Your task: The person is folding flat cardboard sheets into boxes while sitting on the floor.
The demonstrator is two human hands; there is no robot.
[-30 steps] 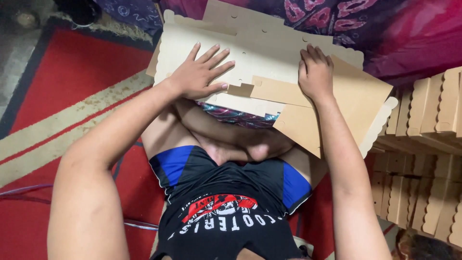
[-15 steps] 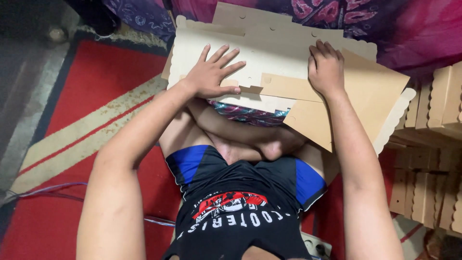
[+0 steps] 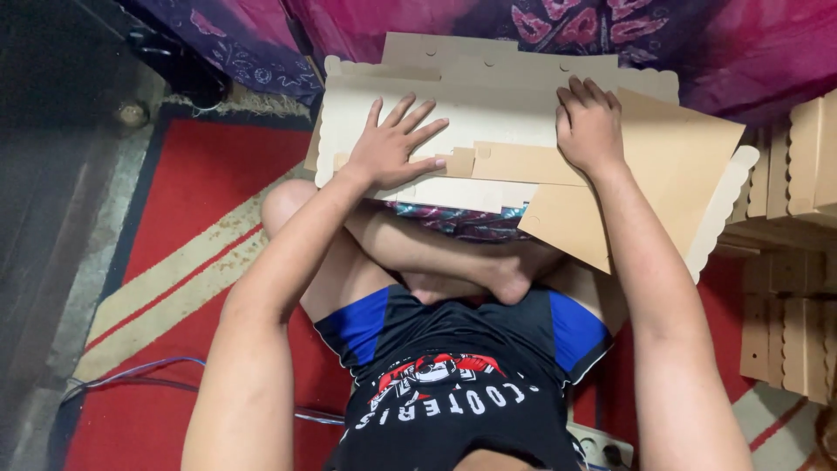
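Note:
A flat, unfolded cardboard box blank with scalloped edges lies over my crossed legs and a stack of similar blanks. My left hand presses flat on its pale left panel, fingers spread. My right hand presses down on the right part, fingers together, beside a brown flap that angles out to the right. Neither hand grips anything.
A stack of folded cardboard boxes stands at the right edge. Purple and pink patterned cloth hangs behind the blanks. A red rug with cream stripes covers the floor at left, with a thin cable across it.
The view has shifted, so the cardboard and both hands sit further right and lower in the frame. Both hands stay pressed on the blank, the right one slightly further up it.

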